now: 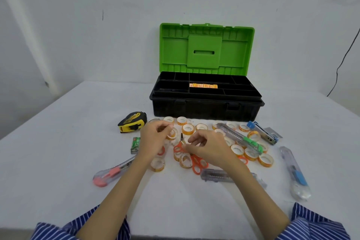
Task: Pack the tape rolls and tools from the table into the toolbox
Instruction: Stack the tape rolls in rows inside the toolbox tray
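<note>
The toolbox (206,107) is black with a bright green lid (206,48), the tape rolls (188,129) look orange-and-white (print unreadable), scissors (196,163) orange, tape measure (132,122) yellow-black, sleeves (315,224) blue-white striped.

One toolbox (206,107), one tape measure (132,122), roughly twenty tape rolls (188,129), five utility knives (240,136)

scissors (196,161): partly under right hand (208,147), blades mostly hidden
left hand (153,136): what fingers hold, cannot tell
tape rolls in toolbox (203,85): labels unreadable
sleeves (315,224): cut by bottom edge
</note>
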